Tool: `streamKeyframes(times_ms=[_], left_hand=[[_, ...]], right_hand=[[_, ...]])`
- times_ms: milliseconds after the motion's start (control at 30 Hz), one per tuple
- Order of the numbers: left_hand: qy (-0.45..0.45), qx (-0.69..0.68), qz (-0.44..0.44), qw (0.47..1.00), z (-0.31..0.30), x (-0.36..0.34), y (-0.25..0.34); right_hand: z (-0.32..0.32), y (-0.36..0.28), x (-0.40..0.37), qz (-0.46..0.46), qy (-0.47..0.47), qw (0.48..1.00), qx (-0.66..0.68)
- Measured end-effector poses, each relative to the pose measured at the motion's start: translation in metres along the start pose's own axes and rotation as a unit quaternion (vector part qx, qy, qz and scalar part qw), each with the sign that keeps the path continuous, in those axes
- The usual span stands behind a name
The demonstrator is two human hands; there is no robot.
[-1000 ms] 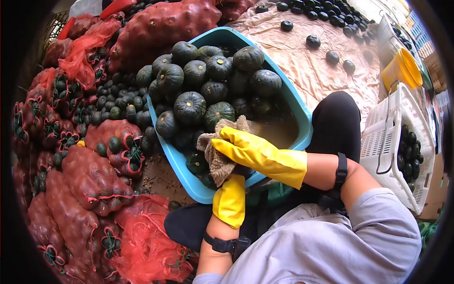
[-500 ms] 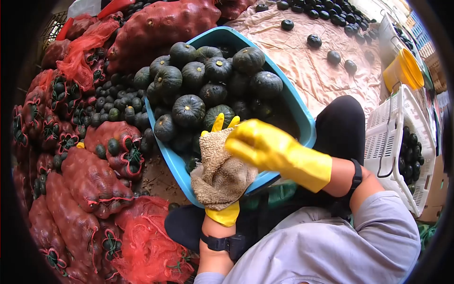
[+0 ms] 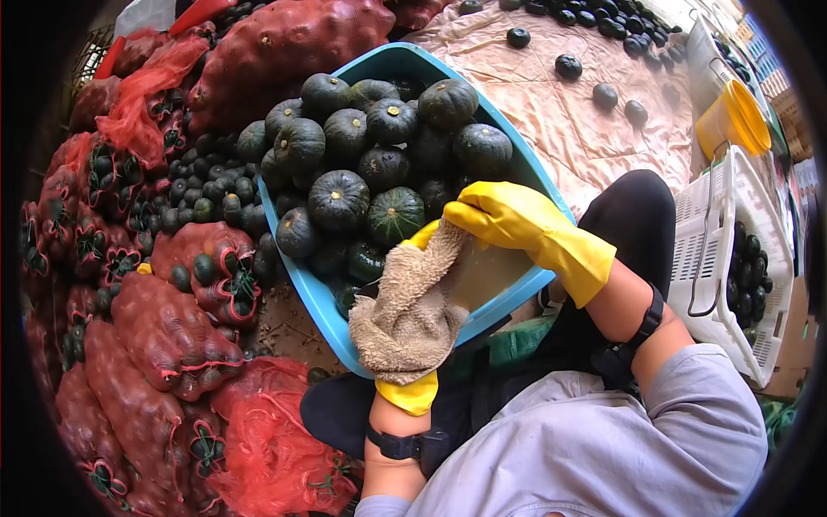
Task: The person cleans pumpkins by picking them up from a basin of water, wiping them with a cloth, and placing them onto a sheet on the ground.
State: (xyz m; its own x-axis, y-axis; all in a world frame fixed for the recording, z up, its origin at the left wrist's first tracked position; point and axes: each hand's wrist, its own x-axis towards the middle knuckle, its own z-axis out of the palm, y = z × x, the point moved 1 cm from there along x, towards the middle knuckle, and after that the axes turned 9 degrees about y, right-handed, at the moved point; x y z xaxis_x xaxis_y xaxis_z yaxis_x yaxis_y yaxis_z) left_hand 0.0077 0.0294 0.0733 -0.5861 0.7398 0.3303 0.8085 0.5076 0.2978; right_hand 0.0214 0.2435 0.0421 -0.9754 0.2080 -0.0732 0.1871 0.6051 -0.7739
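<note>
Both hands wear yellow rubber gloves. My left hand [image 3: 420, 234] is mostly hidden under a beige terry towel [image 3: 405, 319] draped over its back and wrist, with only a bit of yellow finger and the cuff showing. Closed in a pinch, my right hand [image 3: 508, 215] grips the towel's upper edge. Beneath and beyond the hands is a blue tub [image 3: 323, 312] heaped with dark green round squashes. The nearest, a striped squash [image 3: 396, 215], lies just past the towel. Murky water [image 3: 495, 271] shows in the tub's near right part.
Red mesh sacks [image 3: 164, 332] of squashes crowd the left, beside loose small squashes [image 3: 202, 185]. At the right stand a white crate [image 3: 715, 233] holding dark produce and a yellow bucket [image 3: 732, 121]. Several squashes lie on a pinkish sheet [image 3: 551, 112] at the back.
My right hand has moved up from beside the towel and taken hold of its upper edge. The towel's top is pulled right, covering more of the left fingers.
</note>
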Motion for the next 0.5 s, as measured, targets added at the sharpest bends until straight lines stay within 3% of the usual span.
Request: streamKeyframes(times_ms=[67, 200, 233, 267, 300, 333, 367, 400, 467, 500], left_hand=[[-0.003, 0.000, 0.003, 1.000, -0.002, 0.000, 0.002], [-0.010, 0.003, 0.008, 1.000, -0.004, 0.000, 0.004], [-0.011, 0.004, 0.010, 1.000, -0.005, 0.001, 0.005], [-0.011, 0.005, 0.013, 1.000, -0.007, 0.002, 0.005], [-0.013, 0.004, 0.016, 1.000, -0.009, 0.004, 0.005], [-0.015, 0.000, 0.019, 1.000, -0.012, 0.006, 0.005], [-0.017, -0.004, 0.021, 1.000, -0.014, 0.010, 0.006], [-0.019, -0.006, 0.026, 0.999, -0.018, 0.014, 0.006], [-0.020, -0.009, 0.033, 0.999, -0.022, 0.020, 0.008], [-0.021, -0.004, 0.035, 0.999, -0.024, 0.021, 0.008]], right_hand=[[0.005, 0.002, 0.003, -0.037, 0.098, 0.992, -0.066], [-0.007, 0.000, 0.014, 0.206, 0.076, 0.975, 0.043], [0.004, 0.035, 0.031, 0.198, 0.042, 0.971, 0.127], [0.024, 0.064, 0.034, 0.083, 0.079, 0.957, 0.266], [0.038, 0.079, 0.033, -0.034, 0.114, 0.910, 0.398], [0.024, 0.047, 0.022, 0.057, 0.058, 0.887, 0.454], [0.038, 0.067, 0.020, 0.021, 0.034, 0.849, 0.527], [0.036, 0.060, 0.022, 0.026, -0.068, 0.868, 0.490], [0.029, 0.040, 0.015, 0.049, -0.195, 0.936, 0.289], [0.041, 0.032, 0.009, 0.157, -0.093, 0.970, 0.158]])
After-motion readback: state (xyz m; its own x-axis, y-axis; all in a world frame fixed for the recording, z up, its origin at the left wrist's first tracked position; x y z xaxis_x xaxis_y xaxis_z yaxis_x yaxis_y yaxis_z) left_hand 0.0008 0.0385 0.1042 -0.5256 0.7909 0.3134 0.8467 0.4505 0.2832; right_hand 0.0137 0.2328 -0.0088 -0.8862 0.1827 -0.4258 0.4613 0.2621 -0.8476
